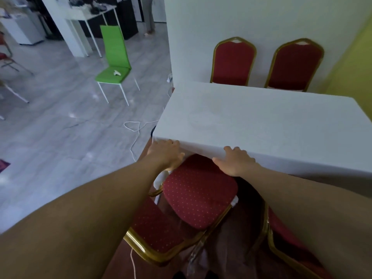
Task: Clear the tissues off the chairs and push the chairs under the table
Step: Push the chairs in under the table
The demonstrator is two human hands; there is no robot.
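A red chair with a gold frame stands right below me, its dotted seat [199,190] half under the white-clothed table [261,125] and its backrest [161,228] nearest me. No tissue lies on the seat. A small white scrap [234,202] shows at the seat's right edge. My left hand [165,154] is at the table's near left corner, its fingertips hidden under the cloth edge. My right hand [235,161] lies flat against the hanging cloth above the seat, fingers apart. A second red chair [281,244] is partly visible at the lower right.
Two red chairs [233,61] [295,65] stand against the wall behind the table. A green chair [114,57] with a white object [117,73] on its seat stands on the tiled floor to the left. A white cable [134,129] trails across the floor. A person's legs [150,17] are far back.
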